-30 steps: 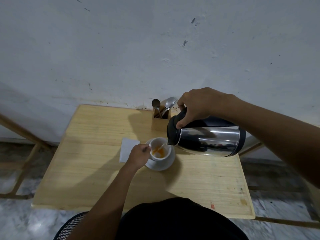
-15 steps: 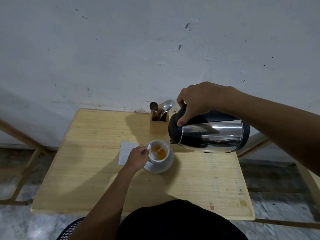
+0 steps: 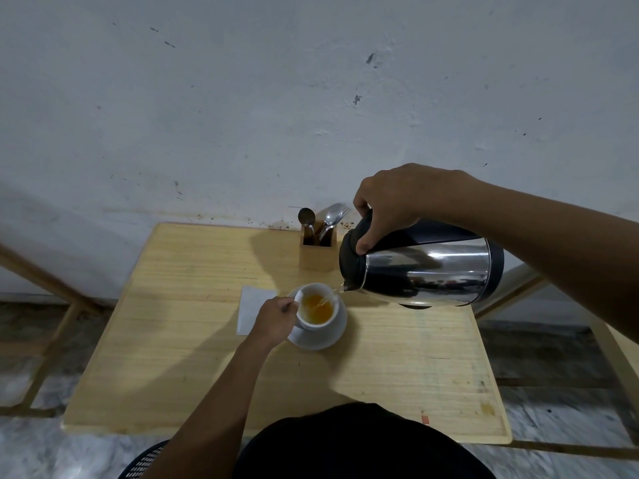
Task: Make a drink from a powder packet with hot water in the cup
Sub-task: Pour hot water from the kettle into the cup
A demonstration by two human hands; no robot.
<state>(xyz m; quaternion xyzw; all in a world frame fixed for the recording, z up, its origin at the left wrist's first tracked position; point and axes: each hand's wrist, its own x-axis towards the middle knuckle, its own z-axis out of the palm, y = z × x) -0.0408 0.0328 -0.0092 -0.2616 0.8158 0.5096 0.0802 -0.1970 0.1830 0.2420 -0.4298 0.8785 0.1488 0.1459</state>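
The cup (image 3: 316, 307) sits on a saucer (image 3: 328, 337), paper (image 3: 252, 307) left, cutlery holder (image 3: 317, 254) behind.

The cup (image 3: 316, 307) and saucer (image 3: 320, 335) are white, the liquid (image 3: 317, 308) orange. The kettle (image 3: 420, 267) is shiny silver with black trim. The table (image 3: 193, 357) is pale yellow wood.

A single head view is given, aimed forward and steeply down from above the table (image 3: 193, 340). The wall (image 3: 242, 98) fills the upper half of the frame; the table lies close, lower centre, with wide-angle bending at the edges.
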